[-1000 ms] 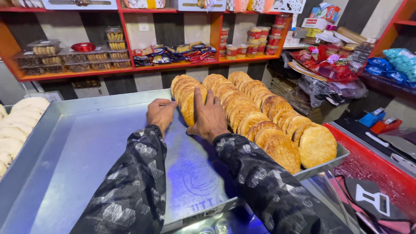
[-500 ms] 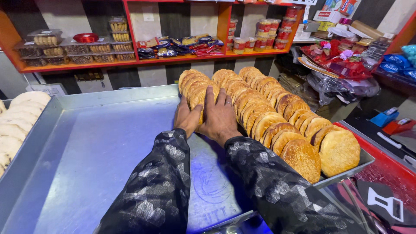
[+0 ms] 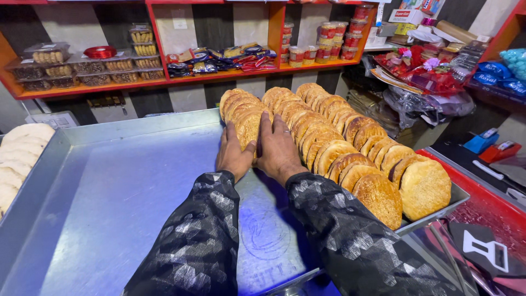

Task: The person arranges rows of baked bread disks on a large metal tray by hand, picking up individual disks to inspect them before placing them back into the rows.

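Tray: your large steel tray (image 3: 109,203), mostly bare sheet.
On it: overlapping rows of round golden flatbreads (image 3: 339,148) along your right side.

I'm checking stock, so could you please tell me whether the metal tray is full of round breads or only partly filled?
Partly filled: the round breads stand overlapped along the right side only, leaving the metal tray bare on the left.

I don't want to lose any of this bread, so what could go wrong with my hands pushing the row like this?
1. The end rounds overhang the tray's right rim; a shove that way could tip them off.
2. Both hands, left hand and right hand, press on leaning rounds, which could topple or crack.
3. The tray's near corner seems to overhang the counter and might tilt.
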